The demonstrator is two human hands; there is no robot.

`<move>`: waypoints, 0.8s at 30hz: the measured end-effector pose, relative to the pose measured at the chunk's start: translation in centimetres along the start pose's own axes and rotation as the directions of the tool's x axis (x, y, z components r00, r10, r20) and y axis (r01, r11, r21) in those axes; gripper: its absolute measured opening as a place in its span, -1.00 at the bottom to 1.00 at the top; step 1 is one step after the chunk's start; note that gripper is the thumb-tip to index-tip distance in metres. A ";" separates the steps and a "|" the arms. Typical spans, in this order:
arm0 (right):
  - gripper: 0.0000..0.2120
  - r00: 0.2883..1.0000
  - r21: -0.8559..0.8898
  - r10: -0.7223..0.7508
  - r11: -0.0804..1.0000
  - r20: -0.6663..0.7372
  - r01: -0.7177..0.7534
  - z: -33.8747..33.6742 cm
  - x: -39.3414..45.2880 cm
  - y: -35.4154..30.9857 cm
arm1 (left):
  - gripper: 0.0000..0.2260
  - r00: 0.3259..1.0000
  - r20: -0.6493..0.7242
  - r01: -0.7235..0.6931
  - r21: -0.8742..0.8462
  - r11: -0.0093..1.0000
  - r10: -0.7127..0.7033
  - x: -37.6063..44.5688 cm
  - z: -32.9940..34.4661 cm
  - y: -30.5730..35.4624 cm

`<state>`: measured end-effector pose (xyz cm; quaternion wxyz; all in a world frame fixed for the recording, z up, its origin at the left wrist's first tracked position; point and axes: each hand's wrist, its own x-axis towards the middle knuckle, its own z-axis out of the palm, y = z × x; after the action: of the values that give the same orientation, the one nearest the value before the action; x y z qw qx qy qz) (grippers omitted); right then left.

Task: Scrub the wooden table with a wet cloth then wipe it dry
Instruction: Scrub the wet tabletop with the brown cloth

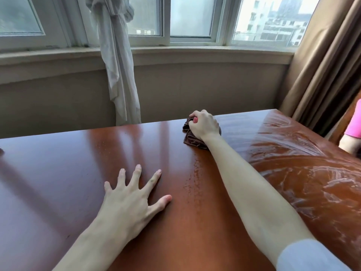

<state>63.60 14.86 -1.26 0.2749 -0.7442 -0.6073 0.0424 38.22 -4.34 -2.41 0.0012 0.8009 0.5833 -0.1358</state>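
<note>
Her right hand (204, 125) grips the bunched brown cloth (192, 139) at the wooden table (58, 163)'s far edge, stretching to scrub; the left hand (130, 196) lies flat and spread mid-table, likely bracing that reach; wet streaks cover the right end

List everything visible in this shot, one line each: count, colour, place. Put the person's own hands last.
Glossy wooden table: one, reddish brown, fills the foreground; wet streaks on its right part.
Crumpled brown cloth: one, dark brown, on the table near the far edge.
White knotted sheer curtain: one, hangs at the window, left of centre.
Tan heavy drape: one, right side.
White-framed window: one row of panes, across the top, buildings outside.
Pink sleeve of another person: one, far right edge.
Left hand: one, fingers spread flat on the table.
Right hand: one, grips the cloth.
</note>
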 end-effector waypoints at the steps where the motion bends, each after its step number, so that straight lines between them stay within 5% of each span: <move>1: -0.68 1.000 0.014 -0.008 1.000 -0.003 0.008 -0.3 -1.2 0.0 | -0.19 1.000 0.002 0.006 -0.002 1.000 -0.006 0.0 -0.1 0.0; 11: -0.68 0.992 0.048 -0.113 0.993 0.051 0.111 -5.7 -22.2 -1.7 | -0.32 0.996 -0.073 0.052 0.022 0.998 -0.050 -1.8 -2.2 0.4; 15: -0.68 0.985 -0.033 -0.171 0.985 -0.001 0.171 -6.0 -29.7 -4.9 | -0.52 0.982 -0.186 -0.006 -0.143 0.990 -0.021 -5.2 -2.8 1.8; 20: -0.54 0.884 0.172 -0.442 0.893 0.153 0.416 -8.8 -35.0 -3.3 | -0.63 0.966 -0.260 -0.094 -0.335 0.937 0.004 -9.7 -1.4 1.3; 24: -0.62 0.997 0.033 -0.071 0.997 0.033 0.070 -9.8 -29.8 -0.3 | -0.61 0.964 -0.266 -0.117 -0.411 0.904 0.004 -13.3 1.0 0.0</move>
<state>59.54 -16.25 -0.88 0.2777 -0.7170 -0.6370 0.0551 34.29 -16.89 -0.46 0.1029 0.8101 0.5686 0.0994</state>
